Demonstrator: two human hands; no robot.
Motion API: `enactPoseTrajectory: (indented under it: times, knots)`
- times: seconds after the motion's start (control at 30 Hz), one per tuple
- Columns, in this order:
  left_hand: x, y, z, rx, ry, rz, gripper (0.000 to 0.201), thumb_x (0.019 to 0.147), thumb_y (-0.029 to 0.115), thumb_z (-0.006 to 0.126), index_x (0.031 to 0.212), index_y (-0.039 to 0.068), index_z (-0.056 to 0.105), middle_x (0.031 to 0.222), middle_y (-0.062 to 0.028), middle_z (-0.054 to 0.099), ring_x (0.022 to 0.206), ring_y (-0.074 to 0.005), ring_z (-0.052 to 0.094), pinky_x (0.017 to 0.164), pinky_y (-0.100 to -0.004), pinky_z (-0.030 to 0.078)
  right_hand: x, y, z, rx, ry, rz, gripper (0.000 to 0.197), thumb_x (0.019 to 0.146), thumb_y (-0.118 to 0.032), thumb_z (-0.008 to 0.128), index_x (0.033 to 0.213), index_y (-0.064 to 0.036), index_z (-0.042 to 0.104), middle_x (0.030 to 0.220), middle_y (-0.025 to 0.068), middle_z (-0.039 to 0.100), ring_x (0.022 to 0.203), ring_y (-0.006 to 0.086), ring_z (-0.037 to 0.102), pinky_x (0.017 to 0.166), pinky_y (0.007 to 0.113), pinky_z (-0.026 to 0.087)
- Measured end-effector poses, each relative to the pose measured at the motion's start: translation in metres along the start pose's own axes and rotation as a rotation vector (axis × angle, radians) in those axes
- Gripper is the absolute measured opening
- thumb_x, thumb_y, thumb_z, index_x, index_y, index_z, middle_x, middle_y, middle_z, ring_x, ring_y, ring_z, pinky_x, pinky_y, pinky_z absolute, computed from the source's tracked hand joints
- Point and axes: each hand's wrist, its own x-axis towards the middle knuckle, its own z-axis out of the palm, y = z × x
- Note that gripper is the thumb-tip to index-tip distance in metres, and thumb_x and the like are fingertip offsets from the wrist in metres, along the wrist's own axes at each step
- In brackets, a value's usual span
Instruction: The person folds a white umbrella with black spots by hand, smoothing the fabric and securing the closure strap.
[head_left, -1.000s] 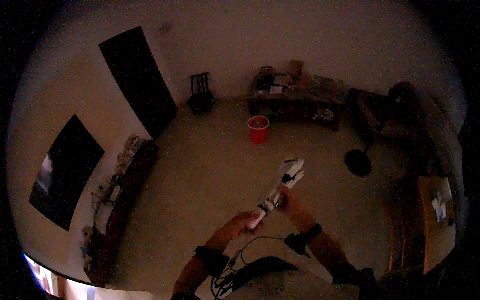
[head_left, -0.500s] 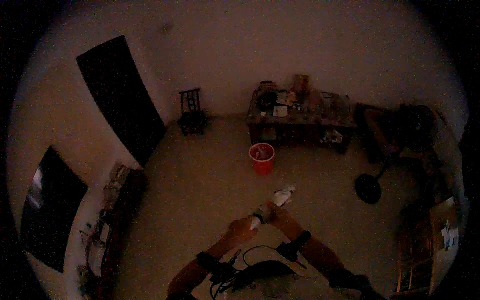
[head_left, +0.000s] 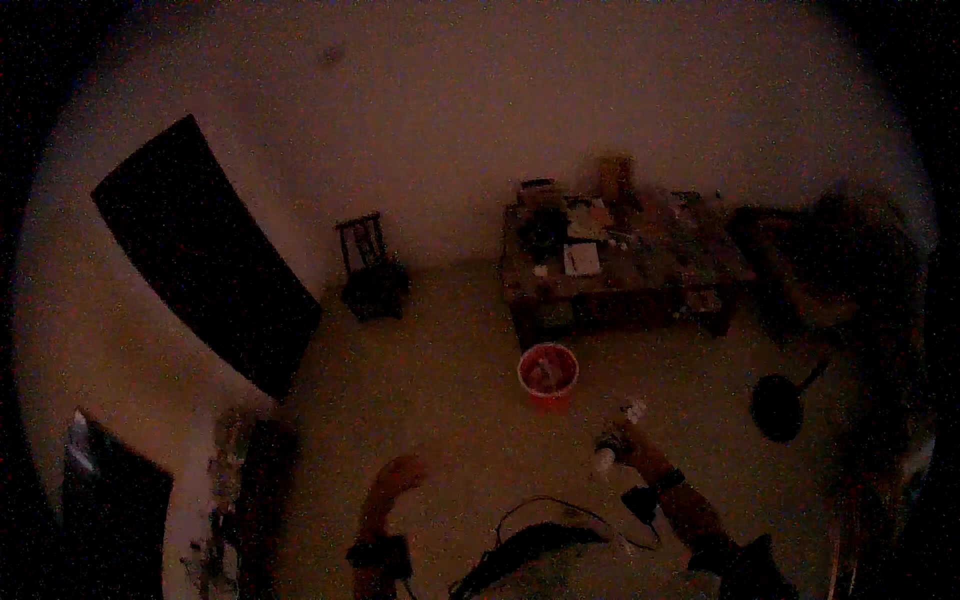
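Observation:
In the dim light my right hand point(head_left: 622, 440) is closed round a white item point(head_left: 604, 460). Its rounded end sticks out on the near side, and a crumpled white bit point(head_left: 633, 409) shows beyond the fingers. What kind of item it is cannot be made out. Well to the left, my left hand point(head_left: 403, 474) is apart from it, fingers stretched out in a loose curve with nothing seen in them. Ahead, a red bucket point(head_left: 549, 403) with a pale rim stands on the floor, something light-coloured inside it. Dark bands with small boxes and cables sit on both wrists.
A cluttered table point(head_left: 640, 275) stands against the wall beyond the bucket. A dark chair point(head_left: 374, 285) is at the far left, and a round dark base point(head_left: 777, 408) is on the floor to the right. A loose cable point(head_left: 540, 500) loops close to my body. Shelving lines the left wall.
My left hand has let go of the white item and swung left. My right hand has carried the item to the right. The view has shifted, so the bucket and table sit lower.

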Motion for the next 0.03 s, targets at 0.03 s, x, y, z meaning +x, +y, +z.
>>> enactPoseTrajectory:
  times: [0.03]
  knots:
    - [-0.0774, -0.0147, -0.0162, -0.002, 0.024, -0.002, 0.042, 0.074, 0.032, 0.052, 0.109, 0.010, 0.044, 0.114, -0.0102, 0.041, 0.103, -0.0198, 0.041, 0.086, -0.0335, 0.033, -0.0608, -0.0101, 0.0456, -0.050, 0.001, 0.008, 0.043, 0.071, -0.013, 0.059, 0.108, -0.0049, 0.038, 0.110, 0.0098, 0.041, 0.100, 0.0219, 0.042, 0.080, 0.034, 0.039]
